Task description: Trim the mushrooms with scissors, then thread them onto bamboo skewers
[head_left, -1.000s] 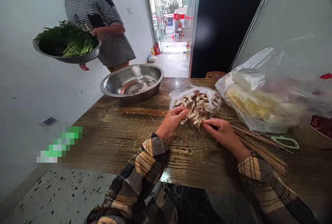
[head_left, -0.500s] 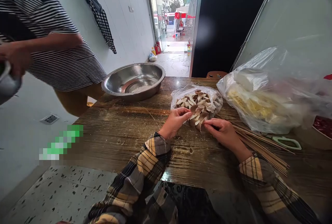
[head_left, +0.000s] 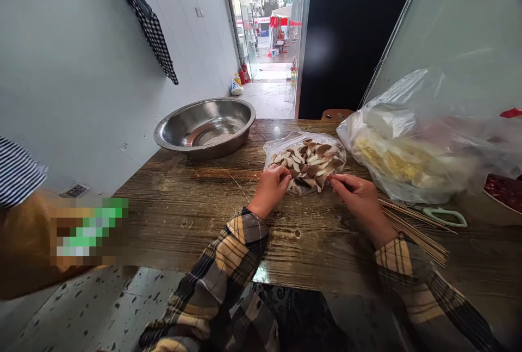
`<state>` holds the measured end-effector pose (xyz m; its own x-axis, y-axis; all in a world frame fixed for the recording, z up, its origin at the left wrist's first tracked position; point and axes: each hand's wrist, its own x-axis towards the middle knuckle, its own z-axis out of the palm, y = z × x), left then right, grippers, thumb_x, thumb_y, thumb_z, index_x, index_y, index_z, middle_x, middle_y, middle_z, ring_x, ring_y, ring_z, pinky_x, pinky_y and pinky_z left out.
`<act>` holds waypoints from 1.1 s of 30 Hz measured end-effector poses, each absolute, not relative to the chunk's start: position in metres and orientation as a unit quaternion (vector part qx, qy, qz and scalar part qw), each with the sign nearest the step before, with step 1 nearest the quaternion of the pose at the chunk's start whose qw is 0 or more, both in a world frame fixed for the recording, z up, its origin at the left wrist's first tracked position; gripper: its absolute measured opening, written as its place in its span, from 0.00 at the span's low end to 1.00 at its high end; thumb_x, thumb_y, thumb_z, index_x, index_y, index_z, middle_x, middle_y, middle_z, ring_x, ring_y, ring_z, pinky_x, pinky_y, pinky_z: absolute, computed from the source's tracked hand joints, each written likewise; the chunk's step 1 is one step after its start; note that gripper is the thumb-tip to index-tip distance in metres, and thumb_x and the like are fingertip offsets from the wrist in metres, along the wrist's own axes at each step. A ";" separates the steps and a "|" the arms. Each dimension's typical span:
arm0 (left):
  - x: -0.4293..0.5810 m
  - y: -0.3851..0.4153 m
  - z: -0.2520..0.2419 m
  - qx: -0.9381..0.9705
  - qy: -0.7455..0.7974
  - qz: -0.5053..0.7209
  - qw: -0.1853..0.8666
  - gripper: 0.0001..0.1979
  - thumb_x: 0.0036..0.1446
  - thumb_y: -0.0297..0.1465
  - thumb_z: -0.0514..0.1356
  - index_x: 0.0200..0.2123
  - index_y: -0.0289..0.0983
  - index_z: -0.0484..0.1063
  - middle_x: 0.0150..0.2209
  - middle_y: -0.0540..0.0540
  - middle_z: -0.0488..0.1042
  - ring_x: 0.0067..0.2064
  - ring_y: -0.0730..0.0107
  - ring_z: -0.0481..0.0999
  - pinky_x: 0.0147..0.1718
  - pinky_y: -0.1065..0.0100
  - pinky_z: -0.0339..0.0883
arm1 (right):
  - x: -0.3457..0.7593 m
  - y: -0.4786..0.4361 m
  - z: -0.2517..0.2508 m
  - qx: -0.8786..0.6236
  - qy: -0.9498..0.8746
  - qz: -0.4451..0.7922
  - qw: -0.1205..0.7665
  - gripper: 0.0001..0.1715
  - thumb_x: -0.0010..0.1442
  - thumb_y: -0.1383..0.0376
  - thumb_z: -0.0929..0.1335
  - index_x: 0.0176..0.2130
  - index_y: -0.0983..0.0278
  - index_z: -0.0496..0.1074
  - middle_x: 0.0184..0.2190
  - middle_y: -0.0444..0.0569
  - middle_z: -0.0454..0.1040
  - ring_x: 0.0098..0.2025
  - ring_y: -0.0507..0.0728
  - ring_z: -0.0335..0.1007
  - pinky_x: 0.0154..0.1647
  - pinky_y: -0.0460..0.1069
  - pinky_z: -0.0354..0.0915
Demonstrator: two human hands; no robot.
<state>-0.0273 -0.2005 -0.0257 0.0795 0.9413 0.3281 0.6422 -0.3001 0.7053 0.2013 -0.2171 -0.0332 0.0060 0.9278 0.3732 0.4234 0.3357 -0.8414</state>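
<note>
A clear plastic bag of sliced mushrooms (head_left: 306, 159) lies on the wooden table (head_left: 196, 216) in front of me. My left hand (head_left: 271, 189) grips the bag's near left edge with curled fingers. My right hand (head_left: 356, 199) pinches the bag's near right edge. Both hands hold the bag mouth apart, and brown and white mushroom pieces show inside.
An empty steel basin (head_left: 206, 126) stands at the table's far left. A large plastic bag of pale food (head_left: 411, 150) sits at right, with bamboo skewers (head_left: 411, 227) and green-handled scissors (head_left: 444, 216) beside it. A person in a striped top (head_left: 16, 178) passes at far left.
The person in the striped top carrying a bowl of greens walked from the back left past me to the near left edge. My hands shifted slightly on the mushroom bag.
</note>
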 end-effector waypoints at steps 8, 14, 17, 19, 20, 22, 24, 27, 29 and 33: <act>-0.024 -0.207 -0.023 0.769 0.624 0.137 0.019 0.07 0.54 0.35 0.61 0.34 0.37 0.73 0.40 0.41 0.70 0.42 0.59 0.70 0.39 0.63 0.62 | 0.200 -0.219 -0.029 -0.506 -0.665 0.256 0.486 0.16 0.56 0.58 0.68 0.37 0.66 0.80 0.26 0.49 0.79 0.25 0.55 0.72 0.24 0.47 0.66; -0.025 -0.207 -0.023 0.771 0.619 0.147 0.031 0.04 0.54 0.31 0.59 0.33 0.38 0.73 0.40 0.42 0.70 0.41 0.60 0.71 0.37 0.64 0.62 | 0.198 -0.220 -0.029 -0.500 -0.662 0.259 0.495 0.15 0.56 0.58 0.68 0.35 0.64 0.80 0.26 0.49 0.79 0.28 0.56 0.74 0.24 0.48 0.67; -0.026 -0.205 -0.025 0.759 0.611 0.217 0.062 0.03 0.52 0.28 0.59 0.31 0.38 0.73 0.38 0.43 0.70 0.38 0.63 0.71 0.36 0.64 0.62 | 0.198 -0.219 -0.030 -0.498 -0.662 0.262 0.495 0.15 0.56 0.58 0.68 0.36 0.64 0.80 0.25 0.49 0.79 0.28 0.57 0.74 0.25 0.48 0.68; -0.027 -0.203 -0.025 0.742 0.596 0.286 0.110 0.03 0.49 0.25 0.59 0.30 0.37 0.72 0.35 0.44 0.71 0.36 0.65 0.70 0.35 0.66 0.62 | 0.199 -0.219 -0.031 -0.494 -0.664 0.263 0.496 0.15 0.56 0.58 0.68 0.36 0.64 0.80 0.25 0.49 0.79 0.28 0.57 0.74 0.25 0.48 0.68; -0.028 -0.202 -0.025 0.729 0.585 0.325 0.142 0.04 0.48 0.24 0.59 0.29 0.36 0.72 0.34 0.45 0.71 0.35 0.67 0.69 0.35 0.67 0.62 | 0.199 -0.219 -0.031 -0.494 -0.664 0.263 0.496 0.15 0.56 0.58 0.68 0.36 0.64 0.80 0.25 0.49 0.79 0.28 0.57 0.74 0.25 0.49 0.68; -0.029 -0.199 -0.023 0.692 0.561 0.396 0.222 0.02 0.47 0.25 0.60 0.28 0.35 0.71 0.30 0.48 0.71 0.32 0.70 0.68 0.32 0.69 0.61 | 0.199 -0.219 -0.031 -0.496 -0.662 0.264 0.496 0.15 0.56 0.57 0.68 0.36 0.64 0.80 0.26 0.49 0.79 0.28 0.57 0.74 0.25 0.49 0.68; -0.030 -0.199 -0.021 0.642 0.533 0.451 0.317 0.03 0.49 0.28 0.61 0.28 0.35 0.71 0.27 0.49 0.71 0.29 0.73 0.67 0.30 0.70 0.59 | 0.199 -0.219 -0.031 -0.497 -0.661 0.266 0.495 0.16 0.56 0.57 0.68 0.36 0.65 0.80 0.26 0.49 0.79 0.27 0.57 0.74 0.25 0.49 0.68; -0.031 -0.200 -0.018 0.563 0.470 0.510 0.448 0.09 0.49 0.33 0.64 0.30 0.34 0.69 0.29 0.48 0.74 0.30 0.74 0.70 0.30 0.72 0.60 | 0.198 -0.220 -0.030 -0.490 -0.669 0.268 0.490 0.16 0.56 0.57 0.68 0.36 0.65 0.80 0.27 0.49 0.79 0.26 0.56 0.73 0.25 0.49 0.68; -0.031 -0.201 -0.016 0.515 0.437 0.534 0.509 0.13 0.48 0.34 0.66 0.32 0.34 0.68 0.31 0.47 0.76 0.32 0.73 0.73 0.28 0.74 0.60 | 0.198 -0.221 -0.030 -0.483 -0.681 0.266 0.483 0.16 0.56 0.58 0.68 0.36 0.65 0.80 0.27 0.49 0.79 0.27 0.56 0.74 0.25 0.48 0.68; -0.030 -0.203 -0.014 0.458 0.405 0.550 0.570 0.21 0.45 0.34 0.69 0.42 0.34 0.69 0.31 0.47 0.77 0.31 0.72 0.76 0.26 0.74 0.62 | 0.199 -0.222 -0.029 -0.474 -0.700 0.255 0.469 0.15 0.57 0.58 0.68 0.36 0.64 0.80 0.29 0.49 0.80 0.28 0.56 0.74 0.26 0.48 0.68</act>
